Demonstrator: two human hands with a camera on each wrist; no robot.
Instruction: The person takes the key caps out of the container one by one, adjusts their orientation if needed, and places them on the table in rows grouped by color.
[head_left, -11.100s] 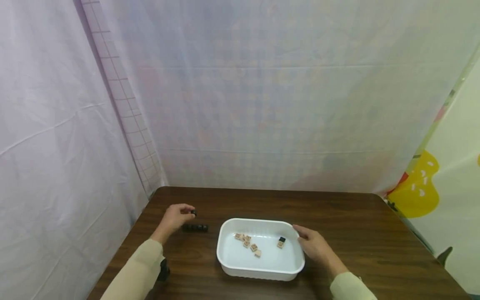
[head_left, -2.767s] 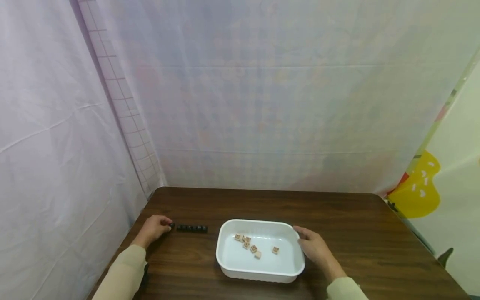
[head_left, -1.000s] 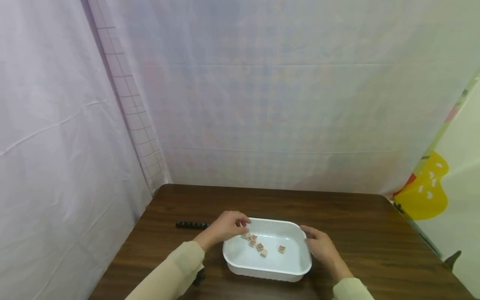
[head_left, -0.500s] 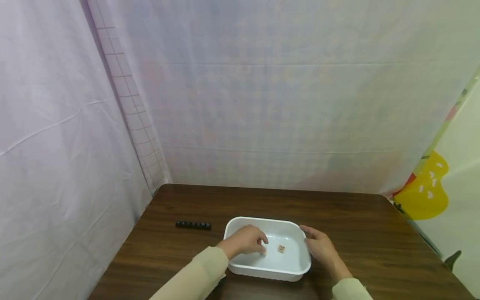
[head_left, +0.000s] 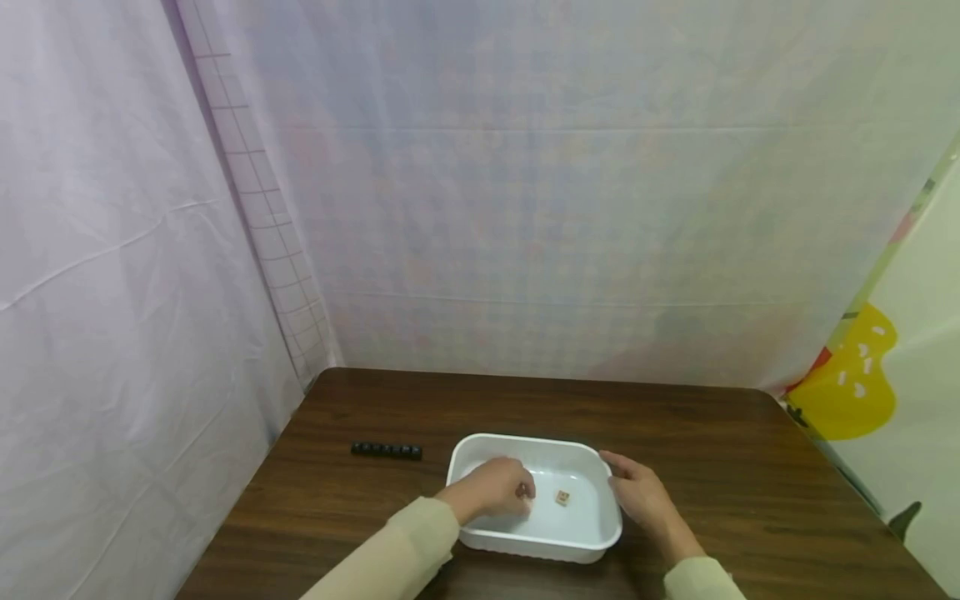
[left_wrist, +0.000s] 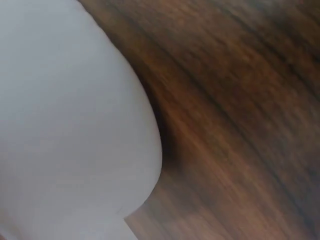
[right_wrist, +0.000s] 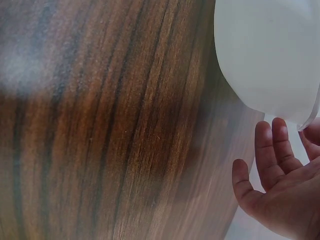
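Note:
A white plastic tray stands on the dark wooden table. My left hand reaches down inside it, fingers curled, with thumb and forefinger pinching a small beige square block with brown markings. The hand covers most of the blocks at that side; one like it lies apart to the right. Around the tray's right rim, my right hand grips with thumb and forefinger. In the right wrist view its other fingers are bent loosely below the tray wall. The left wrist view shows only tray wall and wood.
Left of the tray, several small black blocks form a straight row on the table. A pale curtain hangs behind the table, and another cloth hangs at its left.
The black row has grown, and the black piece has left the tray. My left hand has come from the row into the tray and closed its fingers. The right hand stays at the rim.

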